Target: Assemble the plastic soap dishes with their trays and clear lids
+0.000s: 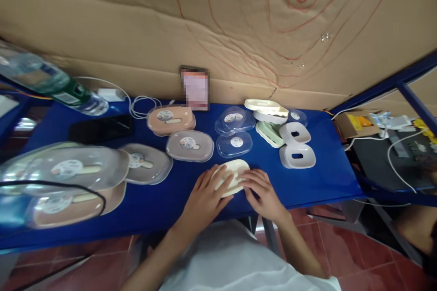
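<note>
A person's left hand [205, 193] and right hand [262, 191] are pressing flat, fingers spread, on a cream soap dish [233, 173] lying between them on the blue table [317, 182], clear lids [234, 144] sitting just beyond.

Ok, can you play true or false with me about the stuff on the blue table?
1. Both hands rest on the cream oval dish. True: the left hand and right hand lie on it.
2. The table is red. False: it is blue.
3. Two white trays with a slot sit right of the hands. True.
4. The water bottle stands upright. False: it lies on its side at the far left.
5. The black phone is in the right hand. False: it lies on the table, left.
</note>
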Motion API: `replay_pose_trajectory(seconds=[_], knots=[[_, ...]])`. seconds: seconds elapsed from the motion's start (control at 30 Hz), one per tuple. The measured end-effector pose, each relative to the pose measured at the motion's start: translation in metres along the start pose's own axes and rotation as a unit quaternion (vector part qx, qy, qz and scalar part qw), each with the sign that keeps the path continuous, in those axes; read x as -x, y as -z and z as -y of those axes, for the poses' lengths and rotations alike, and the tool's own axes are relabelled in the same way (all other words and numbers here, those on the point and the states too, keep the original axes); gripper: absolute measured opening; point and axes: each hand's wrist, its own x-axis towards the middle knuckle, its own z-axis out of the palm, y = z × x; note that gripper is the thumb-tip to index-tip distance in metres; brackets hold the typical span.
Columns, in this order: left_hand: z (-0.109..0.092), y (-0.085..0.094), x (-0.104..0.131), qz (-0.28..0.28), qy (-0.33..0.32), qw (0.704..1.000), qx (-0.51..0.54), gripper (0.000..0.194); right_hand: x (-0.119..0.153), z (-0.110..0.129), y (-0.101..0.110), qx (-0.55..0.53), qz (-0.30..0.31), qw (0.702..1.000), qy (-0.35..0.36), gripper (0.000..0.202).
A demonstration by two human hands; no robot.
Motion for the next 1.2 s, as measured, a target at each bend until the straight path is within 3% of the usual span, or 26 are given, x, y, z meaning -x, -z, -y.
replay_pose_trajectory(seconds=[0.1,0.2,0.33,0.5,0.63,0.73,0.83,0.87,0.93,0.97,1.03,1.1,1.2], knots=[[0.001,0.008,0.018,0.000,0.023,1.000,-0.007,0.052,-0.017,-0.009,0.011,0.002,-0.025,1.000,0.007,0.024],[0.004,0.016,0.038,0.010,0.045,0.999,-0.002,0.053,-0.032,-0.027,0.026,0.100,-0.058,0.993,-0.013,0.028],[0.014,0.022,0.059,-0.003,0.072,0.997,0.006,0.058,-0.043,-0.050,0.044,0.247,-0.159,0.951,-0.095,0.034],[0.030,0.022,0.065,0.019,0.073,0.997,0.016,0.063,-0.047,-0.078,0.067,0.373,-0.186,0.896,-0.155,0.038],[0.036,0.023,0.064,0.018,0.108,0.994,0.031,0.061,-0.039,-0.104,0.093,0.376,-0.183,0.894,-0.162,0.045],[0.036,0.026,0.066,-0.002,0.140,0.988,0.072,0.071,-0.031,-0.093,0.095,0.340,-0.256,0.895,-0.137,0.049],[0.038,0.032,0.072,0.004,0.172,0.977,0.128,0.093,-0.019,-0.053,0.071,0.276,-0.364,0.887,-0.072,0.048],[0.039,0.035,0.074,0.012,0.182,0.972,0.148,0.100,-0.013,-0.035,0.057,0.236,-0.337,0.911,-0.030,0.052],[0.043,0.043,0.080,0.032,0.201,0.961,0.188,0.110,-0.001,-0.002,0.026,0.146,-0.210,0.965,0.064,0.060],[0.044,0.048,0.083,0.044,0.206,0.956,0.205,0.114,0.004,0.012,0.009,0.104,-0.145,0.978,0.112,0.061],[0.048,0.056,0.087,0.068,0.209,0.947,0.234,0.118,0.013,0.033,-0.023,0.042,-0.047,0.984,0.168,0.059],[0.051,0.063,0.088,0.078,0.208,0.943,0.250,0.120,0.019,0.045,-0.047,0.011,0.004,0.983,0.185,0.055],[0.051,0.065,0.084,0.081,0.192,0.945,0.252,0.115,0.024,0.052,-0.061,0.001,0.047,0.982,0.183,0.053]])
